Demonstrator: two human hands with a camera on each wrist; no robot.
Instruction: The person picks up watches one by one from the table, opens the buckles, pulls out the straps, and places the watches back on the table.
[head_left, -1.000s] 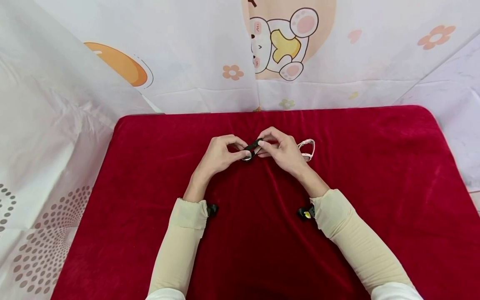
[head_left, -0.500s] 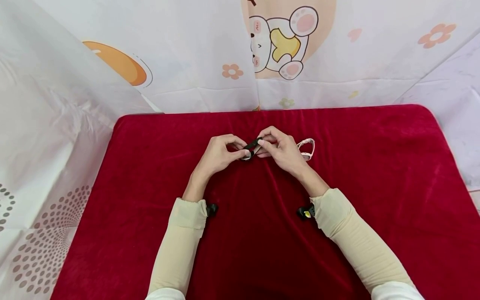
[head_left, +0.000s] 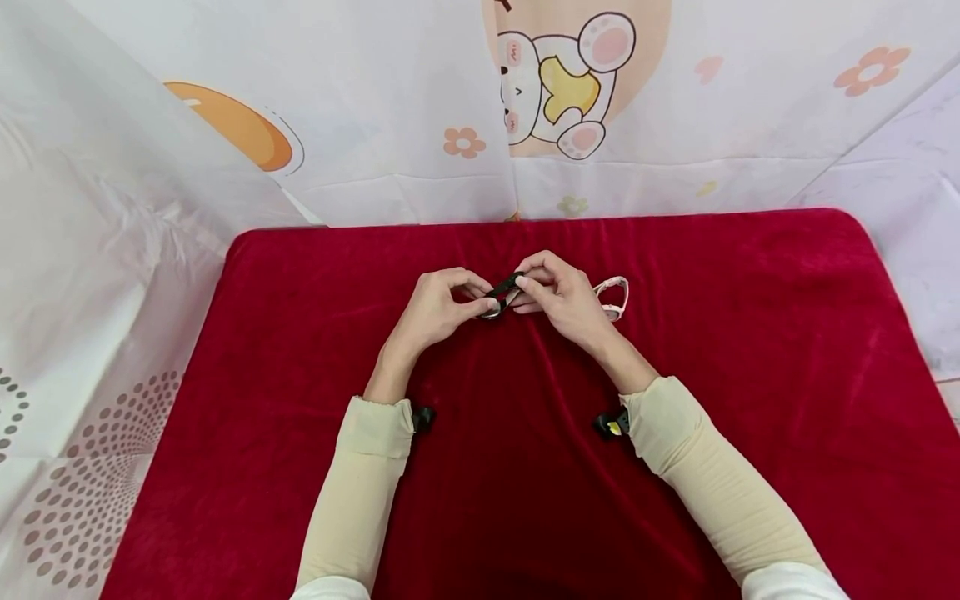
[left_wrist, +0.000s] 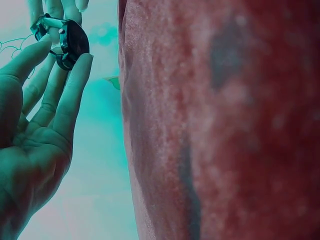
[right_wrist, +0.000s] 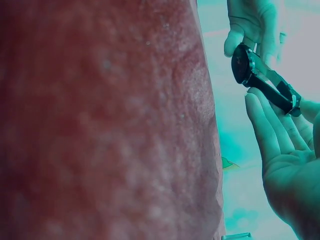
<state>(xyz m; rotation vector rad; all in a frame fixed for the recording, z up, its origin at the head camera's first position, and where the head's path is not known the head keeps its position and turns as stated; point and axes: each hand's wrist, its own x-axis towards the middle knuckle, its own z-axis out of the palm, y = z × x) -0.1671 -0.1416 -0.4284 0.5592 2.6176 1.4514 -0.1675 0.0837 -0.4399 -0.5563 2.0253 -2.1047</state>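
A black wristwatch [head_left: 505, 290] is held up between both hands above the red cloth. My left hand [head_left: 435, 310] pinches it at the round case between thumb and fingers. With thumb and fingertips, my right hand [head_left: 567, 307] grips the strap end. In the right wrist view the dark watch face [right_wrist: 241, 64] points left, and the strap bends round to a metal buckle [right_wrist: 295, 102] by the right thumb. The left wrist view shows the case side-on, with the left index finger against it. Fingers partly hide the strap.
A pale pink-framed pair of glasses [head_left: 617, 298] lies just beyond the right hand, partly covered by it. The table bears a red velvet cloth [head_left: 750, 375]. A white printed curtain [head_left: 375, 108] hangs behind the far edge and along the left side.
Both hands keep their hold on the watch. Its strap end and the right fingertips have risen very slightly; little else differs.
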